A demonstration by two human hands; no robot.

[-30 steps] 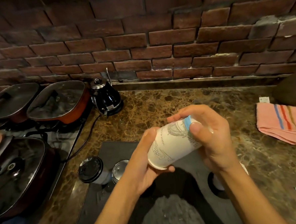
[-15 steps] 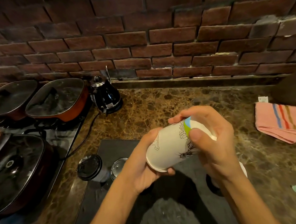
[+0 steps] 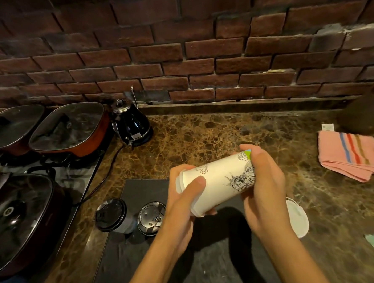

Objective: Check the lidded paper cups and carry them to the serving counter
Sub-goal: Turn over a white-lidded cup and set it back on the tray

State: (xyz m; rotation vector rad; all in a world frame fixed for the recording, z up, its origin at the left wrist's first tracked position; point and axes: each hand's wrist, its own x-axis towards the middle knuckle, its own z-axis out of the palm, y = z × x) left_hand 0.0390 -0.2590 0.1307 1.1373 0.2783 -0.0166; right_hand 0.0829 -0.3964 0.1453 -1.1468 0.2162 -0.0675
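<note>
A white paper cup (image 3: pixel 219 179) with black line drawings lies on its side in the air, above a dark mat. My left hand (image 3: pixel 181 205) grips its narrow bottom end and my right hand (image 3: pixel 263 191) grips its top end, hiding the lid. A second cup with a black lid (image 3: pixel 110 214) stands at the mat's left edge. Beside it stands a small container with a dark glossy lid (image 3: pixel 151 217). A white-lidded cup (image 3: pixel 298 218) shows partly behind my right forearm.
The brown marble counter (image 3: pixel 214 135) runs back to a brick wall. A black kettle (image 3: pixel 132 125) stands at the back left, its cord trailing forward. Lidded pans (image 3: pixel 69 128) sit on a stove at the left. A pink striped cloth (image 3: pixel 353 155) lies at the right.
The cup has been rotated in my hands: the printed drawing now faces up. Both hands shifted slightly along it and the cup lies flatter.
</note>
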